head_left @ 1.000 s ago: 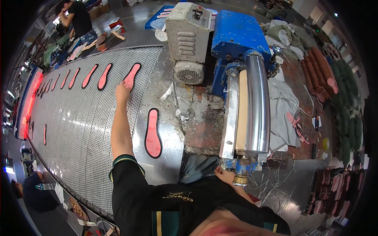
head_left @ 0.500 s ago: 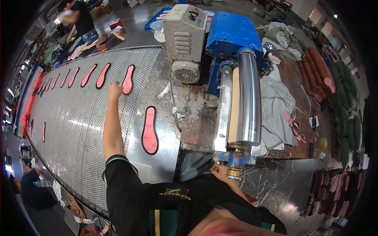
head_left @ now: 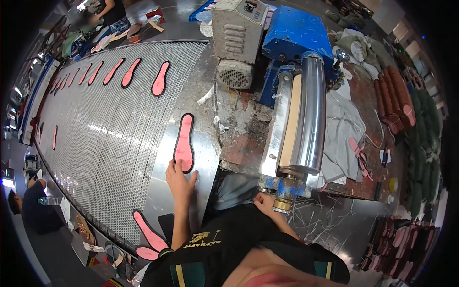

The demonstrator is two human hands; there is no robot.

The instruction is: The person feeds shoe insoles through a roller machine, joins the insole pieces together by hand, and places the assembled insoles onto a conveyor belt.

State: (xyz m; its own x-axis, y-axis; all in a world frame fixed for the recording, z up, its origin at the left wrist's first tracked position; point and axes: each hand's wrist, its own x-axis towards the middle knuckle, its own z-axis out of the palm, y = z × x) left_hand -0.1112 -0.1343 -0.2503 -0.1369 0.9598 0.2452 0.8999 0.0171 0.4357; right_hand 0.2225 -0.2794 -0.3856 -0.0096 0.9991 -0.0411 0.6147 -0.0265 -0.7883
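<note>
A pink insole (head_left: 184, 141) with a black rim lies lengthwise on the smooth metal plate in front of me. My left hand (head_left: 180, 182) is at its near end, thumb and fingers apart, the fingertips at or just over the insole's edge. My right hand (head_left: 264, 203) rests low beside the brass knob (head_left: 282, 205) of the roller machine. Its fingers are curled, and whatever may be inside them is hidden. By my left upper arm, more pink insoles (head_left: 149, 231) lie at the near corner of the perforated conveyor (head_left: 114, 143).
A row of pink insoles (head_left: 131, 72) runs across the conveyor's far side. To the right stands the roller machine with a steel roller (head_left: 313, 119), a blue housing (head_left: 297, 33) and a grey motor box (head_left: 236, 31). Grey cloth (head_left: 339, 134) lies beyond it. Another person (head_left: 114, 14) works at far left.
My left hand has come back from the insole on the conveyor to the one on the metal plate. The insole on the conveyor stays there. Insoles by my left arm have come into sight.
</note>
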